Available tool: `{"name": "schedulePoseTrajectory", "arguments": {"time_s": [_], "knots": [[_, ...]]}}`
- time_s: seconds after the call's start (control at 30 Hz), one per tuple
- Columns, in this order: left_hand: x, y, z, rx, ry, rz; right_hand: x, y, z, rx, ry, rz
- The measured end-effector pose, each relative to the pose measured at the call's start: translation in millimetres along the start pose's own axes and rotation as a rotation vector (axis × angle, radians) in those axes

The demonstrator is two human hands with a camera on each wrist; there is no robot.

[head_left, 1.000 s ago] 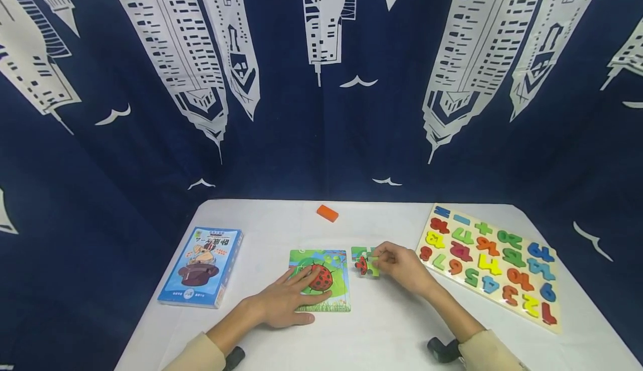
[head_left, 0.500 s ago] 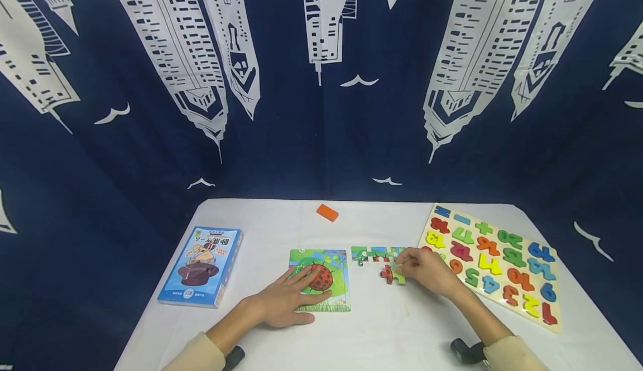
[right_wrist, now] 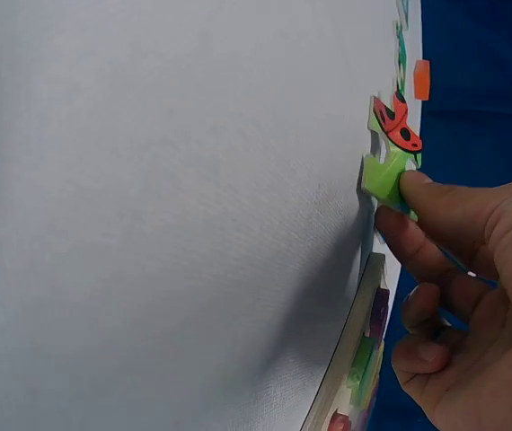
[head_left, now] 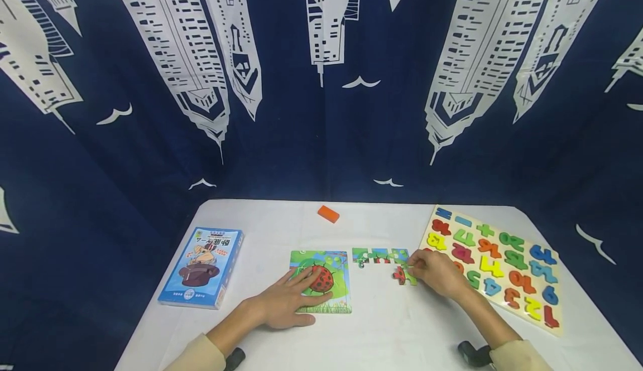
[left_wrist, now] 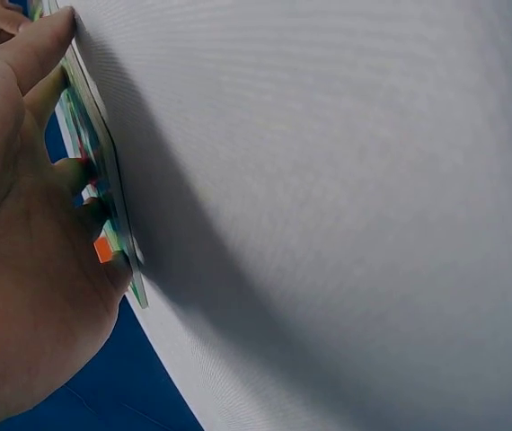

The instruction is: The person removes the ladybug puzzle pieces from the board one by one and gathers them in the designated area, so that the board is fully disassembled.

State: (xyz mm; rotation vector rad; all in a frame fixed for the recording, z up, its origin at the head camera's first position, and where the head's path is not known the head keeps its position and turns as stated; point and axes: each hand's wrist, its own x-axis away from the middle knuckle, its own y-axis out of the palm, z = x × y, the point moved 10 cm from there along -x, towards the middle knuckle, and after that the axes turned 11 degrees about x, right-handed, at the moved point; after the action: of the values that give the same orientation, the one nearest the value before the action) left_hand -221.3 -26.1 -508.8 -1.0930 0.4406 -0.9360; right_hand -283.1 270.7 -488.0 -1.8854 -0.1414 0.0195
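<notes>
The left hand (head_left: pixel 288 304) lies spread on the ladybug board (head_left: pixel 339 273); to its right, the far row of pieces (head_left: pixel 380 255) looks done. The right hand's (head_left: pixel 438 274) grip pinches a red-and-green piece (head_left: pixel 400 275) just below; nearer rows apparently remain.

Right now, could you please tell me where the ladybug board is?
In the head view, the ladybug board lies on the white table partly beneath the left hand, just left of the row of puzzle pieces.
</notes>
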Motion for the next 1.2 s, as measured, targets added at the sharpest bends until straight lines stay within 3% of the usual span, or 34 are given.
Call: {"name": "schedulePoseTrajectory", "arguments": {"time_s": [0.77, 1.2], "knots": [[0.8, 3.4, -1.2, -0.011, 0.015, 0.007, -1.8, 0.5, -1.9, 0.110, -0.049, 0.094], [-0.6, 3.0, -3.0, -0.002, 0.008, 0.001, -4.4, 1.4, -4.1, 0.151, -0.048, 0.102]]}}
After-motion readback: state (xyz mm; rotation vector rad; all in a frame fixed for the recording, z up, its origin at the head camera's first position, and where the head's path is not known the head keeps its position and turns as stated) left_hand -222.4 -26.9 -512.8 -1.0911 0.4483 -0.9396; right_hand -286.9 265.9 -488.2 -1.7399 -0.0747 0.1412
